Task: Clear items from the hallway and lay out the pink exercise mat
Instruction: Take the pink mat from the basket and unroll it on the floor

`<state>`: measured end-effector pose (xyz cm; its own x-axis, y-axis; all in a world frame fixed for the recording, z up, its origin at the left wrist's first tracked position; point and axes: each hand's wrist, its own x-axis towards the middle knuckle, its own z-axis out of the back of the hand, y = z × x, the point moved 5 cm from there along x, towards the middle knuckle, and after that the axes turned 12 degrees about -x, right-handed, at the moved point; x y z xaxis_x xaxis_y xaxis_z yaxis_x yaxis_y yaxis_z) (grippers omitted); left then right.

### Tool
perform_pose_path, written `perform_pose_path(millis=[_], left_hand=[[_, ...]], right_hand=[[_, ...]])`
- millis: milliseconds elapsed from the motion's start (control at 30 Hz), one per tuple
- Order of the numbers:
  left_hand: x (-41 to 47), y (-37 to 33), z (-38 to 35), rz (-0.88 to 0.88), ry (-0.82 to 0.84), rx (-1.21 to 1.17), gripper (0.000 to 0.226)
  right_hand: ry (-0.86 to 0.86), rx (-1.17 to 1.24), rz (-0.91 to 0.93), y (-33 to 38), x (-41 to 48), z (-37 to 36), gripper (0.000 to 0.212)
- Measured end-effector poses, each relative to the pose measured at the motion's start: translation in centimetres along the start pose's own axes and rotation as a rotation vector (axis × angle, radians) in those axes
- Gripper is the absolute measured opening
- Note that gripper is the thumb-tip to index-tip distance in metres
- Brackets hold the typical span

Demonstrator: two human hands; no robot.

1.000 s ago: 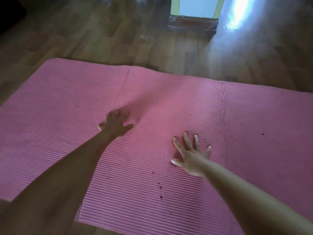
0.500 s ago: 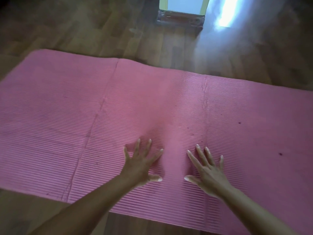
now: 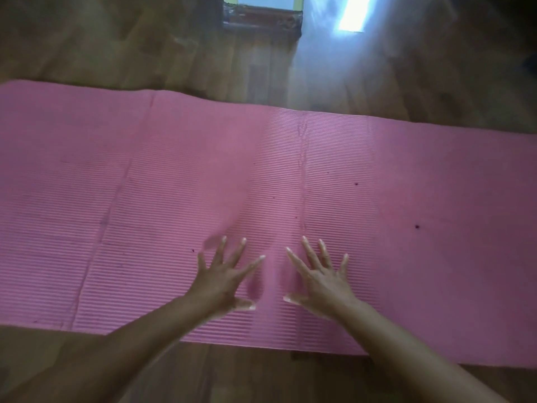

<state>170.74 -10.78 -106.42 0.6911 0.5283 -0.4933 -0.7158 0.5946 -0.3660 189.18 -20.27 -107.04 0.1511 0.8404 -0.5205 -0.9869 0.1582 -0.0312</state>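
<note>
Both the left hand (image 3: 223, 279) and right hand (image 3: 321, 279), fingers spread wide, lie near the front edge of the ribbed pink foam exercise mat (image 3: 174, 184) on the wooden floor (image 3: 145, 48).

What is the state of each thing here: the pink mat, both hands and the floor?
pink mat: unrolled, lying flat on the floor, with crease lines and small dark specks.
left hand: open, fingers spread, palm down over the mat; blurred.
right hand: open, fingers spread, palm down on the mat.
wooden floor: bears the mat; bright glare at the far side.
</note>
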Motion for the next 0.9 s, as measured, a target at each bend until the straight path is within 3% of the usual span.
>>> perform_pose_path(millis=[500, 667, 733, 900], left_hand=[[-0.3, -2.8, -1.5, 0.088, 0.107, 0.083, 0.099], [0.4, -5.2, 0.7, 0.122, 0.184, 0.070, 0.078], [0.8, -7.3, 2.3, 0.111, 0.187, 0.002, 0.071], [0.8, -13.5, 6.5, 0.071, 0.091, -0.447, 0.061]], right_hand=[[0.048, 0.052, 0.048, -1.9, -1.3, -0.8, 0.090], [0.156, 0.188, 0.002, -4.1, -2.9, 1.0, 0.081], [0.199, 0.284, -0.072, -6.1, -4.7, 1.7, 0.074], [0.141, 0.514, -0.220, -11.5, -9.9, 3.4, 0.065]])
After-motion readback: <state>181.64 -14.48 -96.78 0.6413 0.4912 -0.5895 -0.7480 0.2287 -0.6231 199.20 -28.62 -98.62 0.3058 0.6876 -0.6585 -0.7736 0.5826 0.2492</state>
